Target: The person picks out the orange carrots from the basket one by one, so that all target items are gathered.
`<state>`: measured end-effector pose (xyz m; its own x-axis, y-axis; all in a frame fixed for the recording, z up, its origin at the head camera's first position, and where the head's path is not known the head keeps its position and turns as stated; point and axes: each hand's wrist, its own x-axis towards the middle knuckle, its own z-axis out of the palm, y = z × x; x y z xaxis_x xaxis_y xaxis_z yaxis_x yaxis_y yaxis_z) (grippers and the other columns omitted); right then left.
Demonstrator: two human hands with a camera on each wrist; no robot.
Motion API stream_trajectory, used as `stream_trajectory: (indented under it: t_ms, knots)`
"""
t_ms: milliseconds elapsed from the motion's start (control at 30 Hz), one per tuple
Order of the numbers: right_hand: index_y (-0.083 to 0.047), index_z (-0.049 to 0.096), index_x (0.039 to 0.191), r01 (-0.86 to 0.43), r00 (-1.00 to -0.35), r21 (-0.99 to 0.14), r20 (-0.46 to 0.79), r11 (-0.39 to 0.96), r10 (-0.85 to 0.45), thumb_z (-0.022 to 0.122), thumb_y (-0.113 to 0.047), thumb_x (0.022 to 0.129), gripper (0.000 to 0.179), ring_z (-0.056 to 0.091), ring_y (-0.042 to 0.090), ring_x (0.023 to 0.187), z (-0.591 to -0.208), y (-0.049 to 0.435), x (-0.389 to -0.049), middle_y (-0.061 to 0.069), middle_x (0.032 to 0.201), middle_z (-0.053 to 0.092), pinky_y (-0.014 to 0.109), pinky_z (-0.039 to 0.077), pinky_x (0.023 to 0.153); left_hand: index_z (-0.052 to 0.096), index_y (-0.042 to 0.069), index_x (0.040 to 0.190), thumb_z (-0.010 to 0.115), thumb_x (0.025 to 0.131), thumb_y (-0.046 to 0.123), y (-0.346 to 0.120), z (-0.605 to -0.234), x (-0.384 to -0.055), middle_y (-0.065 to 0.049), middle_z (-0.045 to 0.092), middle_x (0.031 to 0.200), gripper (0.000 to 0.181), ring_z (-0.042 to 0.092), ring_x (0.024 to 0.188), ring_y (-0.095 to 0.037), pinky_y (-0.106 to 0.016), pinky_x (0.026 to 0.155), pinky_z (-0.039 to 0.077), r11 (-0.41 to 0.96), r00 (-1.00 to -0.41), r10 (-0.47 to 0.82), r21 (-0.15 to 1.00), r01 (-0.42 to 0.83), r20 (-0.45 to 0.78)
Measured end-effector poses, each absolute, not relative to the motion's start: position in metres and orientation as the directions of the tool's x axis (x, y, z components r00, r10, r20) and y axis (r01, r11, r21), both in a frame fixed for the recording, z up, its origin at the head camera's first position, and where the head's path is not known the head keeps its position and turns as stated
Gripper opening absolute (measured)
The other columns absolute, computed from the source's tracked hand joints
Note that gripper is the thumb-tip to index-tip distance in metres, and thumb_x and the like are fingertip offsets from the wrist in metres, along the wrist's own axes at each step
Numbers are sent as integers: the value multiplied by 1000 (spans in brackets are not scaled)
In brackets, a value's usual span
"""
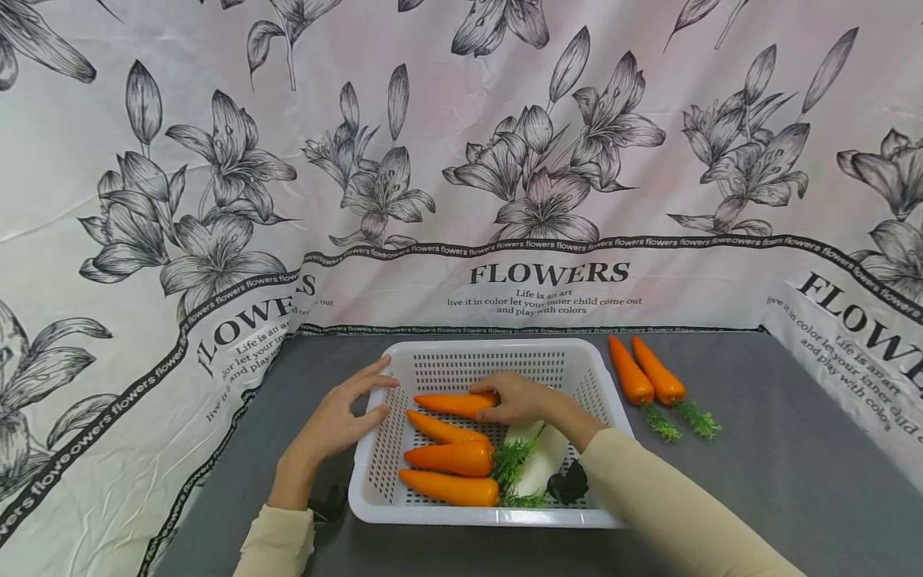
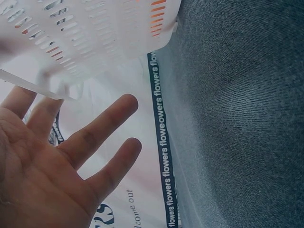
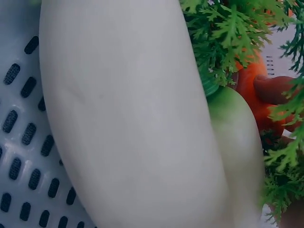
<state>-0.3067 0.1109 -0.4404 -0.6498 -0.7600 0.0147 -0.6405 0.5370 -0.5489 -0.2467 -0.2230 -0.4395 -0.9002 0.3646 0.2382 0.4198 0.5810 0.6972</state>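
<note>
The white perforated basket (image 1: 606,385) stands on the grey tabletop. At its left rim is my left hand (image 1: 335,421), fingers spread and fairly straight, some of them over the rim in the left wrist view. My right hand (image 1: 515,397) reaches inside and grips the farthest carrot (image 1: 447,404) near its thick end, thumb on the near side. Several more carrots (image 1: 450,459) lie side by side in front of it, tips to the left, green tops (image 1: 513,461) to the right. Two white radishes, the larger radish (image 3: 133,114) and a green-shouldered radish (image 3: 240,137), lie under my right forearm.
Two carrots with leafy tops, the left carrot (image 1: 630,373) and the right carrot (image 1: 659,373), lie on the table right of the basket. A flower-printed cloth (image 1: 389,288) hangs behind. Black objects show below my right forearm (image 1: 568,483) and by my left wrist.
</note>
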Motion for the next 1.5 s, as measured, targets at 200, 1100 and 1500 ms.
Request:
stream_trajectory:
  t_ms: [200, 1100, 1500]
  knots:
    - [-1, 65, 134, -625, -659, -548, -13, 557, -752, 69, -23, 94, 46, 66, 26, 115, -435, 111, -306, 15, 131, 69, 43, 51, 104, 67, 24, 132, 68, 94, 26, -223, -439, -247, 5, 36, 165, 38, 36, 152, -34, -66, 113, 37, 579, -898, 367, 696, 424, 242]
    - [-14, 63, 140, -523, -774, -716, 174, 461, -609, 68, -24, 94, 47, 56, 13, 77, -418, 112, -303, 3, 101, 70, 24, 48, 66, 66, 24, 134, 66, 95, 27, -223, -439, -247, 5, 35, 166, 39, 36, 151, -35, -67, 111, 39, 583, -903, 366, 701, 411, 225]
    - [-7, 60, 142, -506, -780, -767, 212, 395, -588, 69, -19, 96, 48, 61, 13, 70, -414, 114, -304, 11, 99, 71, 25, 53, 60, 67, 20, 132, 68, 93, 24, -222, -440, -247, 6, 37, 165, 39, 36, 152, -34, -66, 113, 37, 582, -902, 363, 699, 416, 234]
